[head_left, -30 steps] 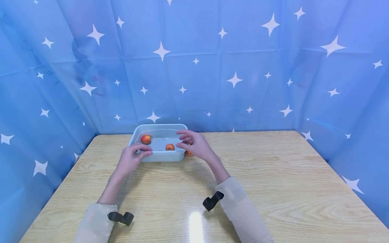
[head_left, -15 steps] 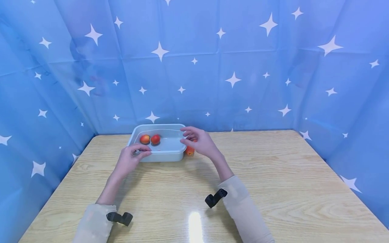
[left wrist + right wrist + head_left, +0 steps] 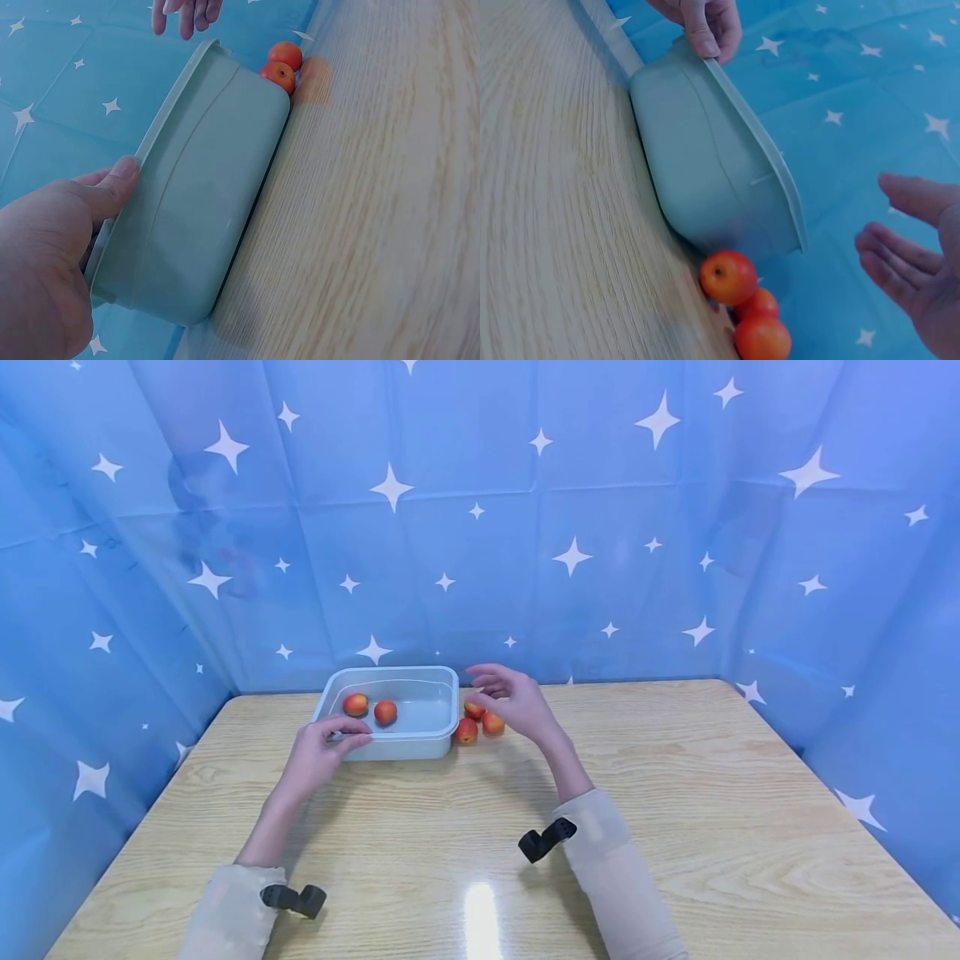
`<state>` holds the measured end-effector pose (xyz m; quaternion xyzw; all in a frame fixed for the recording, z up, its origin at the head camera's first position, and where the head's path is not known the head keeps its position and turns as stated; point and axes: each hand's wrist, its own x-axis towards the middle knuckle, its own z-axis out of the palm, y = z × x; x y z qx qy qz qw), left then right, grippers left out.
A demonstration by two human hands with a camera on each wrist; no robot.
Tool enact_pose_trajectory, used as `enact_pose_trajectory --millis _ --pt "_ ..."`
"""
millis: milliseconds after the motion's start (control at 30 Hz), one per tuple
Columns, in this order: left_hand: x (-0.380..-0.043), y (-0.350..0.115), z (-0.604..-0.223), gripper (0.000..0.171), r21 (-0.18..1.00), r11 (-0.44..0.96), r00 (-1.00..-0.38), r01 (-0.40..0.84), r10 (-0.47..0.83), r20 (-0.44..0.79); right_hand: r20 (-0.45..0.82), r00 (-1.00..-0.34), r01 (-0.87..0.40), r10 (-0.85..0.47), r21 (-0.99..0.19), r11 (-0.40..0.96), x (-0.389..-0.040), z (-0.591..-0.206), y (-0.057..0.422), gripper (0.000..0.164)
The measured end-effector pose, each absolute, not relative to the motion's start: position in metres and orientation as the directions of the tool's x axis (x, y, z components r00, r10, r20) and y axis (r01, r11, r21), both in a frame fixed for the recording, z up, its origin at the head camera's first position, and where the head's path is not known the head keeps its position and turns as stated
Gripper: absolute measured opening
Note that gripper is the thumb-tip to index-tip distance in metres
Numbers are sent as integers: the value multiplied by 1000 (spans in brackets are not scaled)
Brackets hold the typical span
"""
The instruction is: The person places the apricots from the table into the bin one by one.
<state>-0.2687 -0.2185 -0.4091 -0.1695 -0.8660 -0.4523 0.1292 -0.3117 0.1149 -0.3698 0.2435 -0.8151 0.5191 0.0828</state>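
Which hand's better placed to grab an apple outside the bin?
Probably the right hand: it's empty and near the three apples beside the bin; the left hand grips the bin.

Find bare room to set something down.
Bare: table right of the right sleeve and between it and the left sleeve; inside the bin, right of its two apples. Crowded: beside its right wall, three apples by the right hand.

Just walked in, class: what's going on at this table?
A person's left hand pinches the near rim of a pale plastic bin. Two apples lie inside it. Three other apples are clustered on the wooden table beside the bin's right end. The right hand hovers over that cluster, holding nothing.
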Motion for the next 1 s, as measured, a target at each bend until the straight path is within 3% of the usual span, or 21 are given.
enact_pose_trajectory --millis 1000 --pt "-268 -218 -408 14 750 533 -918 391 169 359 205 -947 -302 -249 -836 459 -325 -407 140 46"
